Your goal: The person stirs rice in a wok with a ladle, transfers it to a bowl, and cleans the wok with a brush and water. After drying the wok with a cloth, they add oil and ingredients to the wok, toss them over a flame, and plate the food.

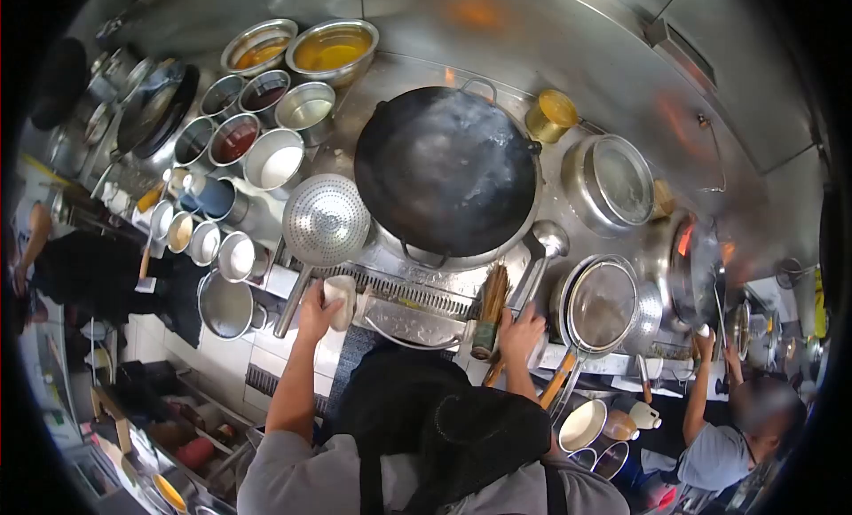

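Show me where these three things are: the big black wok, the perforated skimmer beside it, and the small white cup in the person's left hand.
wok point(446, 171), head view, the middle of its dark bowl.
skimmer point(325, 220), head view, the middle of its perforated bowl.
white cup point(340, 299), head view, its side wall, beside the left hand point(315, 315).

At the bottom of the frame: grey short sleeves point(284, 471), a black apron point(417, 417) with shoulder straps, forearms bare.

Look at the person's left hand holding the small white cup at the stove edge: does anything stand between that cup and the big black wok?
Yes: the round perforated steel skimmer lies partly between the small white cup in the left hand and the big black wok.
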